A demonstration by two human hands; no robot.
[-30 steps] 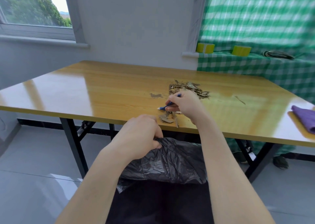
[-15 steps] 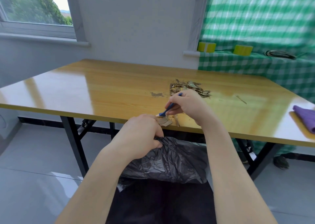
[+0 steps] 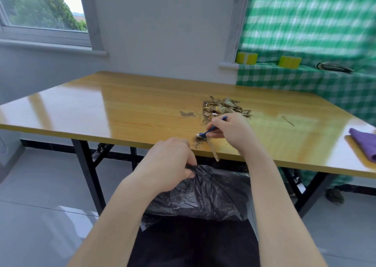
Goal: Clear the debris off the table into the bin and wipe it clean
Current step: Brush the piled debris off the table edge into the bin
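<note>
A pile of dry leaf debris [image 3: 222, 108] lies on the yellow wooden table [image 3: 126, 112], with a small dust smear [image 3: 187, 114] to its left. My right hand [image 3: 232, 130] grips a small blue-handled brush [image 3: 207, 133] whose bristles touch the table near the front edge. A long strip of debris [image 3: 212, 150] hangs over that edge. My left hand [image 3: 173, 165] grips the rim of the black bin bag [image 3: 203, 193], held just below the table edge under the brush.
A folded purple cloth [image 3: 364, 144] lies at the table's right end. A thin twig [image 3: 287, 120] lies right of the pile. Behind stands a green checked surface with two yellow tape rolls [image 3: 246, 57]. Black table legs [image 3: 87, 169] flank the bag.
My right hand has swept the brush toward the front edge; the flat scraps near the edge are gone, leaving one strip hanging over. My left hand keeps holding the bag.
</note>
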